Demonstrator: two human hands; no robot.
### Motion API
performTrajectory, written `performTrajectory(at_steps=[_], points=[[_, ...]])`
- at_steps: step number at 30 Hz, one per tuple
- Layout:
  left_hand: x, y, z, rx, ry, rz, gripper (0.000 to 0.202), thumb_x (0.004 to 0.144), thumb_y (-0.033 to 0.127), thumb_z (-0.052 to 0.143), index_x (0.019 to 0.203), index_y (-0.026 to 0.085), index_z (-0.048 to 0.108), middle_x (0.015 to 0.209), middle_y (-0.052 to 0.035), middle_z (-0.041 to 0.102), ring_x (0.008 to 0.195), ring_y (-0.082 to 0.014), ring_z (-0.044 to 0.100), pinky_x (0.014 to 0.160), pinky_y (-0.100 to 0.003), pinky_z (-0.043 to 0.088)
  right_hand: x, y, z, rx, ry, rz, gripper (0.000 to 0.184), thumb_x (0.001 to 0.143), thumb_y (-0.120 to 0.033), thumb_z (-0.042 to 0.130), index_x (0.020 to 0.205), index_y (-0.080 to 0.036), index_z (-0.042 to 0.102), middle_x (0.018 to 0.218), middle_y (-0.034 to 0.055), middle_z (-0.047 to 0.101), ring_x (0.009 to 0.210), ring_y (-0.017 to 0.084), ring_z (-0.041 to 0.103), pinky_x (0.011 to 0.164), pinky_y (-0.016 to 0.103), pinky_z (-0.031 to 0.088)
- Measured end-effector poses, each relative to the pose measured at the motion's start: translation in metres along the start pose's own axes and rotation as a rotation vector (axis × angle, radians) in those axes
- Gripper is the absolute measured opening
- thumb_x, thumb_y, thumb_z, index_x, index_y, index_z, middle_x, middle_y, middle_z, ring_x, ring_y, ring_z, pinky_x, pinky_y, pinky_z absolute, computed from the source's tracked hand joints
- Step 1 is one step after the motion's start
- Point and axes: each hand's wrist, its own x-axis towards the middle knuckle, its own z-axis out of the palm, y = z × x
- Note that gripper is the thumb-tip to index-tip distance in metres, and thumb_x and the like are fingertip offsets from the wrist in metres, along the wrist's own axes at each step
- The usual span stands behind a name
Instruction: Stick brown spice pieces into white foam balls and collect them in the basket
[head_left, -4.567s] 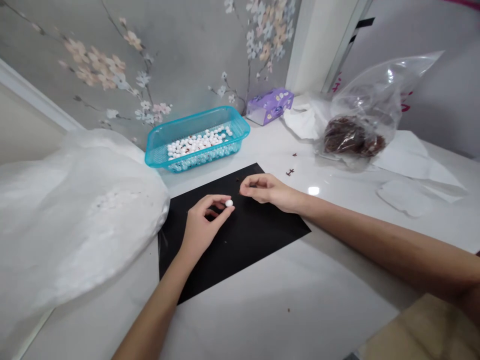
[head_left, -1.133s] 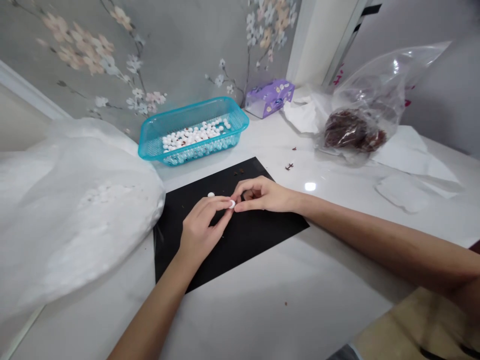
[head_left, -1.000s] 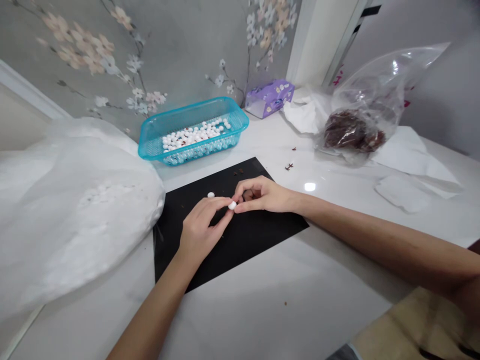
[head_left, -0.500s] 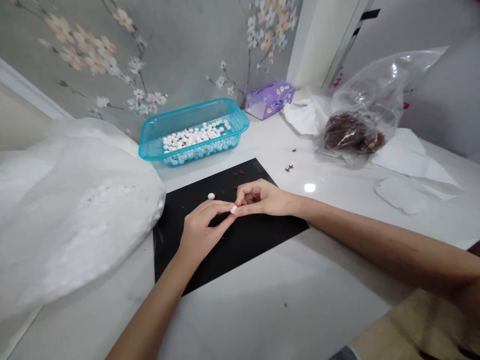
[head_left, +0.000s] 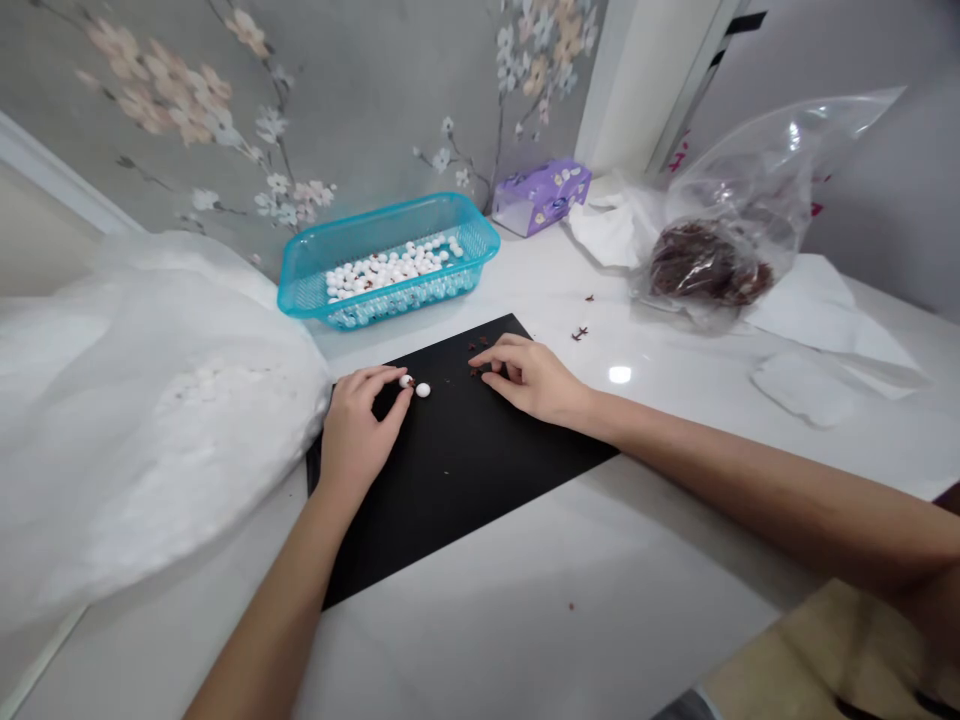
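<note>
Over the left part of the black mat (head_left: 427, 500), my left hand (head_left: 354, 425) has its thumb and forefinger closed around a small white ball (head_left: 406, 381), which bears a dark reddish-brown piece. A second white ball (head_left: 424, 390) lies just right of those fingertips. My right hand (head_left: 534, 378) is at the mat's upper right, thumb and forefinger parted, with nothing visible between them. Close by its fingertips are small reddish-brown star-shaped pieces (head_left: 480, 344), partly covered by the hand.
Behind the mat stands a turquoise basket (head_left: 382, 218) of white balls. A big white translucent bag (head_left: 187, 450) bulges at left. A purple tissue pack (head_left: 544, 195), a clear bag of brown pieces (head_left: 705, 265) and white paper (head_left: 832, 310) lie back right; brown bits (head_left: 580, 333) dot the table.
My hands have come apart from the white ball they both held. The left moved leftward with it, beside the other ball; the right rose toward the brown pieces and its fingers parted.
</note>
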Motion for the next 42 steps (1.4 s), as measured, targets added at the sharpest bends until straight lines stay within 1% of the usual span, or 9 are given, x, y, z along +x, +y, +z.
performTrajectory(at_steps=[5,12,15,19,24,27,32,37,42], points=[[-0.001,-0.001,0.002,-0.016,-0.074,-0.042,0.023,0.080,0.030,0.056,0.099,0.020,0.064,0.100,-0.0065,0.066,0.097,-0.0229,0.058,0.088,-0.039,0.044,-0.002,-0.004,-0.001,-0.055,0.006,0.024,0.015,0.078,-0.014,0.053,0.086,-0.015,0.066,0.078,0.0020,0.049,0.051,0.006,0.038,0.054,0.024,0.037],[-0.003,0.006,0.002,-0.193,0.069,-0.159,0.041,0.078,0.029,0.058,0.116,0.017,0.050,0.106,-0.0099,0.063,0.093,-0.0193,0.060,0.083,-0.035,0.048,0.000,0.000,0.001,0.008,0.082,0.016,0.009,0.079,-0.015,0.052,0.080,-0.015,0.061,0.084,0.0032,0.050,0.050,0.005,0.038,0.051,0.023,0.037],[0.003,0.018,-0.012,-0.229,0.124,-0.143,0.038,0.079,0.027,0.057,0.115,0.019,0.049,0.107,-0.0083,0.063,0.090,-0.0168,0.061,0.081,-0.032,0.049,0.000,0.002,0.002,0.077,0.130,0.020,0.007,0.082,-0.018,0.049,0.084,-0.016,0.056,0.089,0.0041,0.055,0.055,0.007,0.044,0.054,0.023,0.040],[0.016,0.026,-0.053,-0.069,0.181,-0.093,0.027,0.080,0.029,0.055,0.106,0.021,0.056,0.101,-0.0034,0.066,0.089,-0.0155,0.061,0.081,-0.029,0.047,0.000,0.004,0.004,0.212,0.119,0.054,0.008,0.084,-0.020,0.046,0.087,-0.017,0.052,0.077,0.0024,0.060,0.070,0.012,0.056,0.065,0.025,0.044],[0.023,-0.003,-0.103,0.442,0.086,-0.307,0.021,0.081,0.035,0.049,0.091,0.021,0.063,0.090,-0.0021,0.066,0.075,-0.0179,0.058,0.064,-0.028,0.042,0.001,0.004,0.004,0.205,0.095,0.113,0.012,0.078,-0.022,0.053,0.087,-0.015,0.057,0.071,0.0014,0.061,0.053,0.008,0.048,0.051,0.022,0.038],[0.020,-0.029,-0.117,0.650,-0.104,-0.467,0.026,0.082,0.038,0.044,0.095,0.023,0.061,0.093,-0.0041,0.064,0.077,-0.0216,0.054,0.059,-0.028,0.034,0.001,0.003,0.004,0.210,0.075,0.115,0.013,0.077,-0.023,0.055,0.086,-0.014,0.060,0.072,0.0023,0.065,0.046,0.006,0.041,0.048,0.021,0.035],[0.015,-0.051,-0.119,0.676,-0.275,-0.618,0.031,0.081,0.036,0.042,0.104,0.023,0.058,0.098,-0.0057,0.064,0.086,-0.0238,0.054,0.060,-0.027,0.033,-0.002,0.002,0.004,0.221,0.067,0.081,0.019,0.074,-0.020,0.057,0.091,-0.014,0.062,0.087,0.0060,0.069,0.041,0.002,0.037,0.043,0.020,0.034],[0.014,-0.052,-0.118,0.687,-0.280,-0.608,0.034,0.080,0.039,0.042,0.102,0.019,0.059,0.094,-0.0078,0.064,0.086,-0.0245,0.055,0.064,-0.028,0.035,-0.004,-0.002,0.004,0.304,0.032,0.094,0.023,0.079,-0.024,0.052,0.097,-0.013,0.062,0.093,0.0093,0.069,0.041,0.005,0.047,0.039,0.020,0.039],[0.011,-0.061,-0.121,0.632,-0.259,-0.613,0.035,0.077,0.040,0.047,0.099,0.017,0.059,0.094,-0.0074,0.064,0.086,-0.0230,0.057,0.068,-0.027,0.038,-0.003,-0.005,0.002,0.349,0.043,0.139,0.024,0.083,-0.032,0.051,0.091,-0.012,0.063,0.090,0.0094,0.069,0.036,0.003,0.042,0.039,0.021,0.039]])
